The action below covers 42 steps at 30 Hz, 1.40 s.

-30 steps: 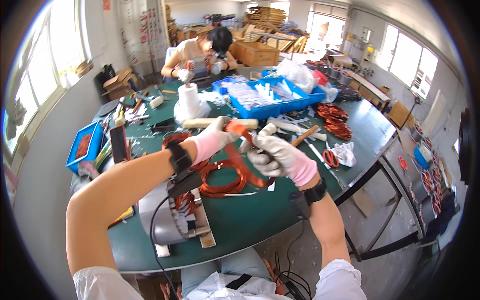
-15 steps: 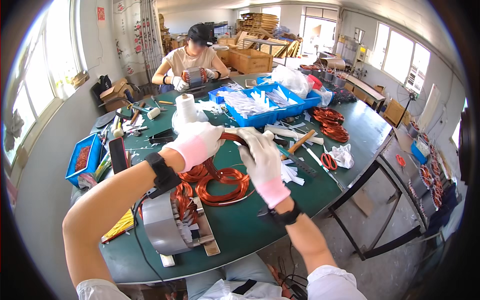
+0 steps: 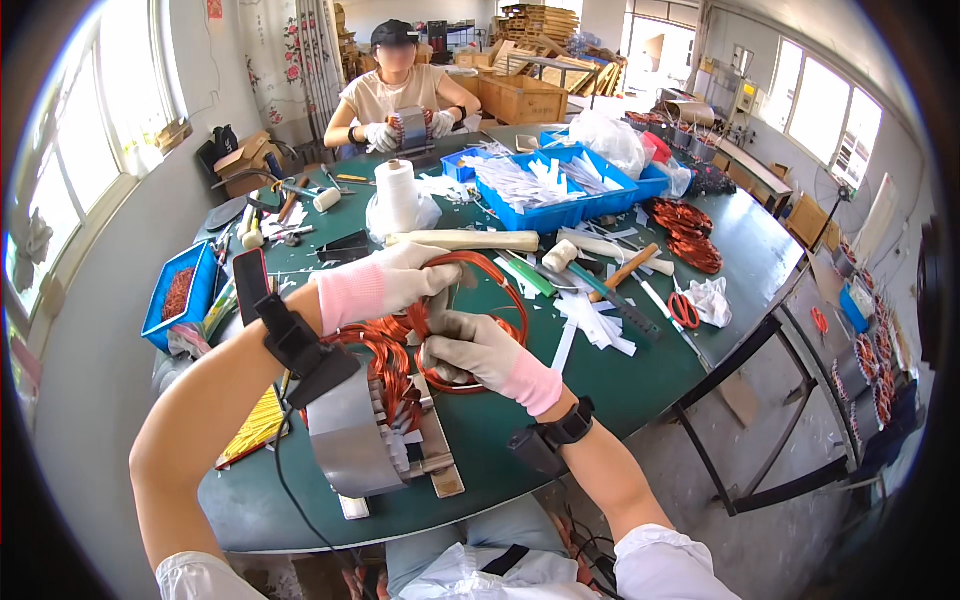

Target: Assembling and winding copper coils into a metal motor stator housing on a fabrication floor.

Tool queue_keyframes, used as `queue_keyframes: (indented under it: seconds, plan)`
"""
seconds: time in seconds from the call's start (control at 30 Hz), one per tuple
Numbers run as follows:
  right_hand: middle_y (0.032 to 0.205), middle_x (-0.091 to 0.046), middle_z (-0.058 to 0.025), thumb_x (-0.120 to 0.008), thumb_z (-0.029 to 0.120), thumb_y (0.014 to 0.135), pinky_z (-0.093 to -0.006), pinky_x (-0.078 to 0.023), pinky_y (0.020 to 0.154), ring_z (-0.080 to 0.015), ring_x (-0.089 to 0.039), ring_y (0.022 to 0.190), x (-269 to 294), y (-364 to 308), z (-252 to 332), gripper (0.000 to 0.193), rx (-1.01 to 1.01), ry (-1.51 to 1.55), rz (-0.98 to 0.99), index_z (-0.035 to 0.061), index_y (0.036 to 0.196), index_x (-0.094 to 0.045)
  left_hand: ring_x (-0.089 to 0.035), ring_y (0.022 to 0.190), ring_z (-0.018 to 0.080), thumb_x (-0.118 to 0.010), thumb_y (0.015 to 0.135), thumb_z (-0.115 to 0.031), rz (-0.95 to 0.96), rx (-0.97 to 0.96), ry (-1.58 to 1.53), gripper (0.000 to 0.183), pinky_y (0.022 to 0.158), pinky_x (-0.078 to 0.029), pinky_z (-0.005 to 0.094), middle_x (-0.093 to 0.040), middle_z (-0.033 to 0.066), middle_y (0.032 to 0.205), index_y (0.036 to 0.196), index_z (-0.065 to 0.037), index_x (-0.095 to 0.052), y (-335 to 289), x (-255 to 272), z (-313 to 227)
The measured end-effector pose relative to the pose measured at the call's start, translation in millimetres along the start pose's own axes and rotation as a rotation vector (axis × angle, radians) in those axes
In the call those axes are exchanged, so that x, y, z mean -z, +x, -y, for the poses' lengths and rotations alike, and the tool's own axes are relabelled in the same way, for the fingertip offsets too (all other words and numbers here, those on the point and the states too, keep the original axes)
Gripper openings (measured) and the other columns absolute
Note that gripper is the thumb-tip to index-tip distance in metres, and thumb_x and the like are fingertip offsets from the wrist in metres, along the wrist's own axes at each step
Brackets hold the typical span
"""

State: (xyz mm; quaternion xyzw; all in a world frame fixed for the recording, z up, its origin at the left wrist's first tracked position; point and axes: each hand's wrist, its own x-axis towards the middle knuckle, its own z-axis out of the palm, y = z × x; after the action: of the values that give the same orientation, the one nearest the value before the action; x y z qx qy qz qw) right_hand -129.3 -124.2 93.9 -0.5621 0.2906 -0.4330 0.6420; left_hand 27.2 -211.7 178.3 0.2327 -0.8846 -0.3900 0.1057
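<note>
- The left hand (image 3: 410, 275), gloved, is clamped on reddish wire (image 3: 416, 320), which loops out over the worktop (image 3: 650, 375) between the two hands.
- The right hand (image 3: 487, 355), gloved, has its fingers curled in beside the same wire; I cannot tell whether they grip it.
- Close by, a grey metal shell (image 3: 350, 430) stands near the left forearm, with more wire at its open end; yellow sticks (image 3: 255, 428) lie beside it.
- Paper strips (image 3: 600, 325), a wooden handle (image 3: 465, 240) and red scissors (image 3: 683, 310) crowd the space beyond and right of the hands.
- Farther off are a white thread spool (image 3: 397, 195) and blue trays (image 3: 550, 217) heaped with strips.
- On the wall, a small red paper (image 3: 215, 9) carries marks too small to read.
- The worktop is dark green and littered with scraps.
- Across it sits a co-worker (image 3: 385, 95); behind are wooden crates (image 3: 520, 100), with bright windows (image 3: 820, 100) at both sides.
</note>
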Motion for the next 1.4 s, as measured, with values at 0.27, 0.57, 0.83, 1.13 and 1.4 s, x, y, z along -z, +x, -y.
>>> queue_keyframes:
  seconds: [0.27,0.57,0.83,1.13,1.4]
  plan:
    - [0.111,-0.054,-0.0112,-0.076,0.002,0.067,-0.0274,-0.051,0.069,-0.0157,-0.056,0.091,-18.5,9.6,-34.6,0.09,0.358,-0.356,-0.531,0.0061,0.142,-0.026,-0.047,0.047,0.0048,-0.038,0.099,-0.043,-0.474,-0.008,0.054,0.051,0.045,-0.039,0.0232,-0.047,-0.0019,0.055,0.117,0.001,-0.057,-10.4,-25.8,21.8]
    - [0.091,-0.055,-0.0093,-0.068,-0.005,0.075,-0.0228,-0.044,0.049,-0.0133,-0.057,0.061,14.8,6.0,-26.3,0.08,0.304,0.247,-0.438,0.016,0.132,-0.016,-0.062,0.076,0.0154,-0.05,0.09,-0.03,-0.221,0.315,0.032,0.041,0.066,-0.051,0.0271,-0.059,0.0093,0.087,0.118,0.001,-0.048,-19.8,-15.0,-5.2]
    - [0.091,-0.058,-0.0084,-0.068,-0.003,0.077,-0.0234,-0.044,0.048,-0.0143,-0.058,0.062,10.8,-9.4,-31.9,0.076,0.349,0.394,-0.379,0.0218,0.132,-0.021,-0.056,0.096,0.0253,-0.045,0.088,-0.03,0.85,0.546,0.372,0.041,0.086,-0.044,0.034,-0.063,0.0119,0.107,0.114,-0.002,-0.061,5.2,-47.6,21.4]
    - [0.088,-0.059,-0.0099,-0.068,-0.012,0.072,-0.0276,-0.053,0.068,-0.0156,-0.063,0.077,-18.6,-44.3,-117.2,0.079,0.322,-0.341,-0.299,0.0103,0.129,-0.02,-0.057,0.087,0.0296,-0.05,0.077,-0.007,0.072,-0.227,0.648,0.024,0.074,-0.046,0.0395,-0.061,0.0098,0.1,0.095,-0.004,-0.064,-54.1,-50.4,22.4]
    - [0.09,-0.058,-0.0133,-0.064,-0.013,0.073,-0.0301,-0.054,0.07,-0.0166,-0.064,0.081,-43.6,-43.4,-120.6,0.079,0.126,0.028,-0.301,0.0096,0.132,-0.016,-0.056,0.078,0.0128,-0.04,0.071,0.005,-0.938,0.531,-0.312,0.029,0.072,-0.044,0.0256,-0.061,0.0064,0.087,0.091,0.004,-0.061,-220.7,-121.2,37.8]
